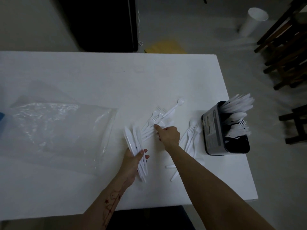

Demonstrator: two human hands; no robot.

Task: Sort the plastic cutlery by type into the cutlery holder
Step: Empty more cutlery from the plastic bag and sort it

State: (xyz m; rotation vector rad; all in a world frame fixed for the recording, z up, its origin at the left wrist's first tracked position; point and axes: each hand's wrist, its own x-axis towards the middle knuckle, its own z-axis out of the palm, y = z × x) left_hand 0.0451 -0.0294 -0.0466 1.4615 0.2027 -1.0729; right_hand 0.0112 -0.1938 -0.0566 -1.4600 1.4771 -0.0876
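Note:
My left hand [132, 161] grips a bundle of white plastic knives [132, 141] that fans out toward the table's far side. My right hand [167, 135] rests on a loose pile of white forks and spoons [156, 118] in the middle of the white table [83, 77], fingers pinched on a piece there. A second small group of forks and a spoon [191, 135] lies to the right of that hand. The dark cutlery holder [214, 130] stands near the table's right edge with knives, spoons and forks in separate compartments.
A crumpled clear plastic bag [54, 130] covers the table's left part. Two stray cutlery handles [173, 171] lie under my right forearm. Off the table to the right are dark wooden stools [285, 52], with a white cup [252, 20] on the floor.

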